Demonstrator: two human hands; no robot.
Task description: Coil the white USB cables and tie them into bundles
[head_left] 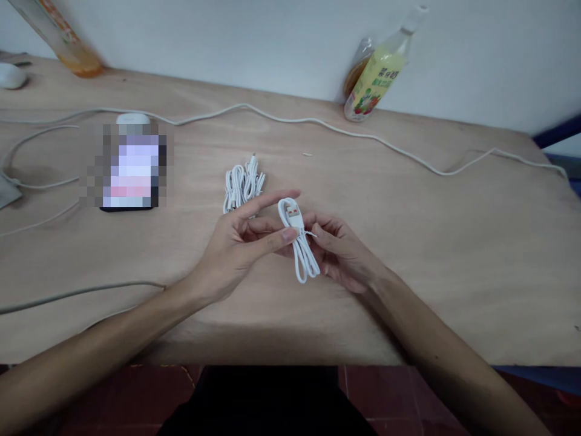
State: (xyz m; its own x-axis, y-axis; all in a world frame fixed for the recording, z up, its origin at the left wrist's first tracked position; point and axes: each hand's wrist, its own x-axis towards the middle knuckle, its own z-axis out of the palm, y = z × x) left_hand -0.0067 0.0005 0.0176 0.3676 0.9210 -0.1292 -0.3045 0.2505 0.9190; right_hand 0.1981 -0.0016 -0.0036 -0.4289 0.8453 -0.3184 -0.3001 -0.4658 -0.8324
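Soft light casts faint shadows; coarse pixelation masks the glowing screen [132, 166].

We are seeing smooth white plastic with a soft sheen on the coiled cable [310, 257] and the bundled cables [238, 181], and a bright, metal-looking shell on the USB plug [293, 210]. The table [431, 242] is showing pale, smooth, mostly matt wood grain, and the wall [227, 48] is looking smooth and matt. The labelled bottle [379, 75] is looking clear and glossy, while the floor [131, 399] is showing smooth, faintly shiny dark-red tile.
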